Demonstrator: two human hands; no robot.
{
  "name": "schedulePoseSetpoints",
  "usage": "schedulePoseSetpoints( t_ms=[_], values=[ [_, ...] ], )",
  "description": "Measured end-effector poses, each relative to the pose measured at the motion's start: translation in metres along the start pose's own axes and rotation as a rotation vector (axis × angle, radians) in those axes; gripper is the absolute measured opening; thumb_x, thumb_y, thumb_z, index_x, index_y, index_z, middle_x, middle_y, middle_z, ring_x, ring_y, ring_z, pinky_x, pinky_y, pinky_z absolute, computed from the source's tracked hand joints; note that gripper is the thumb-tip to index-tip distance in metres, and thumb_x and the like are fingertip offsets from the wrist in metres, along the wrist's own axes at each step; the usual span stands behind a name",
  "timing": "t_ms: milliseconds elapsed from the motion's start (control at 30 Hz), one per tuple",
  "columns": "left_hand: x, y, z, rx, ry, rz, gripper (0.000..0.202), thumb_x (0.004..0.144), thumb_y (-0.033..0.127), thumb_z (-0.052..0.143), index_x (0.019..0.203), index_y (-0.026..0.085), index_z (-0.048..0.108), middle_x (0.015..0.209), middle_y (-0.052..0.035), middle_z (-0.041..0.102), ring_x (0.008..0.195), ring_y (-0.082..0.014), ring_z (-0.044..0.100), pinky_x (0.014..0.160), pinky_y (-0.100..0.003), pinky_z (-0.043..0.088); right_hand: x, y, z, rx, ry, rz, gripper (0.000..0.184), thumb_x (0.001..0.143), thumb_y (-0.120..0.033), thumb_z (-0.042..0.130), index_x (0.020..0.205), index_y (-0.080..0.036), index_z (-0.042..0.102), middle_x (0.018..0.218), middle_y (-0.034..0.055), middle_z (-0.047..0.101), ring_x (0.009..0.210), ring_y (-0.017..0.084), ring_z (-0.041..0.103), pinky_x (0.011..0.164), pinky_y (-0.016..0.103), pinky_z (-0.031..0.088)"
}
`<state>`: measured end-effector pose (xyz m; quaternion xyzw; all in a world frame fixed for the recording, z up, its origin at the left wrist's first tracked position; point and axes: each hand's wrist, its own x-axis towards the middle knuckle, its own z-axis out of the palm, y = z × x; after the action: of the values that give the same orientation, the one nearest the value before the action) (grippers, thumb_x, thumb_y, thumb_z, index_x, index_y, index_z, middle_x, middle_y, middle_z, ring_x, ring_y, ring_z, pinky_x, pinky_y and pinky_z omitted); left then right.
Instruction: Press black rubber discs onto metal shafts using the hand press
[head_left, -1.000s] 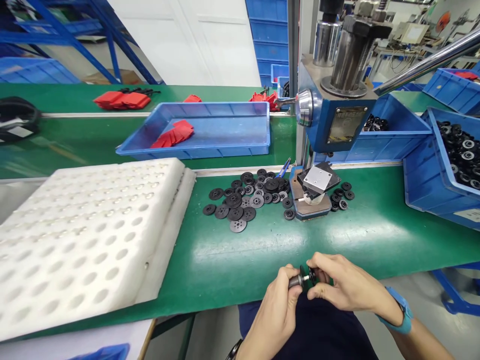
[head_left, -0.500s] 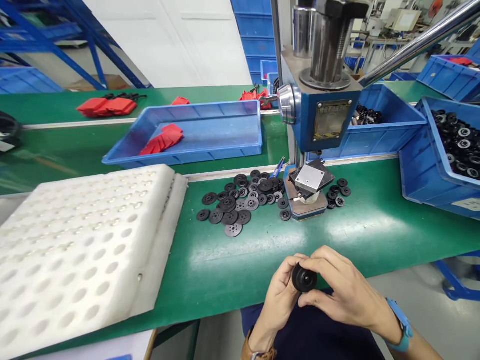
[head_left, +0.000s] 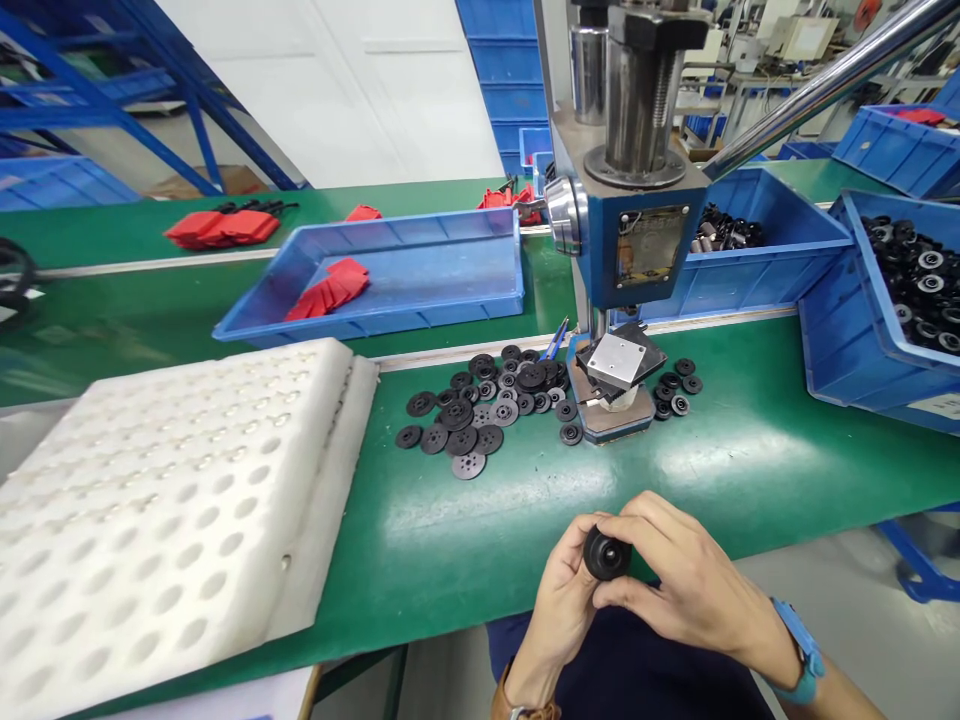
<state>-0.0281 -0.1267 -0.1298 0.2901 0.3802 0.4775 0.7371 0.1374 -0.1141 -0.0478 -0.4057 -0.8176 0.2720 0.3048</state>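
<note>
Head view: the left hand (head_left: pixel 564 585) clasps the black round part (head_left: pixel 607 553) with curled fingers while the right hand (head_left: pixel 679 580) pinches its rim, probably to steady it face-on, near the front edge of the green bench (head_left: pixel 450 560), loose discs (head_left: pixel 461 440) lying beside the press (head_left: pixel 596 250).

Left hand (head_left: pixel 559 605), right hand (head_left: pixel 679 580): two seen
Black round part (head_left: pixel 607 553): one held
Press (head_left: pixel 637 245): one noted
Shallow blue tray (head_left: pixel 442 262): one noted
Near-right blue bins (head_left: pixel 731 287): two counted
Right-of-press discs (head_left: pixel 679 405): six made out
Left-of-press discs (head_left: pixel 469 466): over twenty, overlapped, exact count not obtained
Wristbands (head_left: pixel 804 655): two worn
</note>
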Motion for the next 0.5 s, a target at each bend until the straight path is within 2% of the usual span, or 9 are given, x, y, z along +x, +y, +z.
schedulePoseSetpoints(
  t_ms=[233,500],
  values=[
    [-0.0004,-0.0042,-0.0008,-0.092,-0.027,-0.006,0.046,0.074,0.051,0.089,0.100,0.018,0.069,0.091,-0.0015,0.061,0.078,-0.0129,0.054,0.071,-0.021,0.047,-0.0007,-0.0016,-0.0011,-0.009,-0.040,0.018,0.040,0.098,-0.035,0.068,0.132,-0.019,0.054,0.098,0.0060,0.061,0.088,0.023,0.056,0.074,0.036,0.049],
    [0.0010,-0.0036,0.0000,-0.157,-0.046,0.035,0.029,0.076,0.032,0.090,0.093,0.018,0.071,0.098,-0.0033,0.062,0.083,-0.0137,0.054,0.076,-0.021,0.047,-0.0018,-0.0016,0.0019,-0.007,-0.010,-0.060,0.037,0.106,-0.031,0.054,0.139,-0.017,0.047,0.106,0.0102,0.064,0.088,0.023,0.055,0.076,0.038,0.050]
  ],
)
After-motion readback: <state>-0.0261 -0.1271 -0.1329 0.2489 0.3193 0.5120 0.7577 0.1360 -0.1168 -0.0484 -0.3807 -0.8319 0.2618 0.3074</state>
